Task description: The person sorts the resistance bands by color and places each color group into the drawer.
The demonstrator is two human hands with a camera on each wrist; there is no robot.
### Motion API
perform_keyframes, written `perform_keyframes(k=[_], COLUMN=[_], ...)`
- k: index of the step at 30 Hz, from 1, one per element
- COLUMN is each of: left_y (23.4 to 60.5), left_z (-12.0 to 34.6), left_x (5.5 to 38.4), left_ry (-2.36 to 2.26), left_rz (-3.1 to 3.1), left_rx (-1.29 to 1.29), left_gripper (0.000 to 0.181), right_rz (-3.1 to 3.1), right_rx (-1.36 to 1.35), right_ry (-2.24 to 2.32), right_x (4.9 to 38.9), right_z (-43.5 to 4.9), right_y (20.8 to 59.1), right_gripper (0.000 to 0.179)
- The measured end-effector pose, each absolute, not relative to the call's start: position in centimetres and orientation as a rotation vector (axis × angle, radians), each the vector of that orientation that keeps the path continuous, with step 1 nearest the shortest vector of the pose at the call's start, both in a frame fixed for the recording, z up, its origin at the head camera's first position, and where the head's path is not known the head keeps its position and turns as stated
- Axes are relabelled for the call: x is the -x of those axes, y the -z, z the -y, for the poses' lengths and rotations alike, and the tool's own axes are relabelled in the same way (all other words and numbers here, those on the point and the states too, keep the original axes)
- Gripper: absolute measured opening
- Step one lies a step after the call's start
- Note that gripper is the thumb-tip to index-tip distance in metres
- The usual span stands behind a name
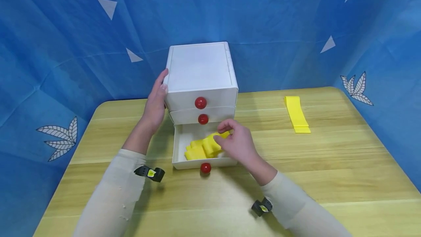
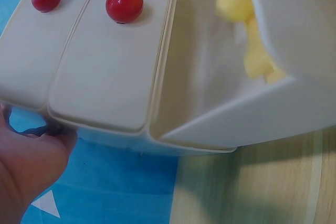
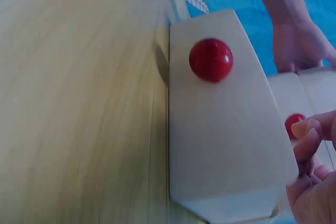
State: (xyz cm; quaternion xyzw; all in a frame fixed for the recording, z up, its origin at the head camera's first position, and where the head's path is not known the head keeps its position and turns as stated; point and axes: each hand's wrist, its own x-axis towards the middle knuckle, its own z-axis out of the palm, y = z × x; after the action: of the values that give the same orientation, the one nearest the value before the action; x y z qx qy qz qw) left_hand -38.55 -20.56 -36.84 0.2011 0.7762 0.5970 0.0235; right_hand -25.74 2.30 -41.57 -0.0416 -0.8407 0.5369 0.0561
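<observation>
A white three-drawer cabinet [image 1: 200,67] with red knobs stands at the back of the table. Its bottom drawer [image 1: 184,164] is pulled out and holds rumpled yellow bands [image 1: 197,150]. My left hand [image 1: 154,107] rests against the cabinet's left side, fingers extended along it. Over the drawer's right part is my right hand [image 1: 239,142], fingers loosely curled and a gap between thumb and forefinger, overlapping the yellow bands in the head view. In the right wrist view, those fingers [image 3: 310,135] show nothing yellow between them, and the drawer front [image 3: 226,129] hides the contents.
A flat, folded yellow band [image 1: 297,114] lies on the wooden table [image 1: 329,171], right of the cabinet. Blue cloth [image 1: 263,17] with white triangles and leaf prints hangs behind and at both sides. The upper two drawers are pushed in.
</observation>
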Motion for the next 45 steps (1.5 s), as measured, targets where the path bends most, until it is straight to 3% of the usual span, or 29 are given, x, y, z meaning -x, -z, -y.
perform_keyframes(k=[19, 36, 45], left_y=[36.9, 36.6, 36.8], left_z=[20.6, 20.6, 20.7], left_x=[38.6, 38.4, 38.5], left_ry=[-1.838, -1.823, -1.858], left_rz=[-2.395, -2.404, -2.383], left_rx=[-0.621, -0.624, -0.645], left_gripper=[0.055, 0.054, 0.054], right_rz=[2.461, 2.488, 2.476], right_rx=[0.251, 0.303, 0.408], right_ry=[-1.6, -1.272, -1.266], right_x=[25.2, 26.8, 28.7], right_z=[-8.4, -16.9, -22.2], right_y=[41.6, 41.7, 41.4], right_gripper=[0.018, 0.029, 0.043])
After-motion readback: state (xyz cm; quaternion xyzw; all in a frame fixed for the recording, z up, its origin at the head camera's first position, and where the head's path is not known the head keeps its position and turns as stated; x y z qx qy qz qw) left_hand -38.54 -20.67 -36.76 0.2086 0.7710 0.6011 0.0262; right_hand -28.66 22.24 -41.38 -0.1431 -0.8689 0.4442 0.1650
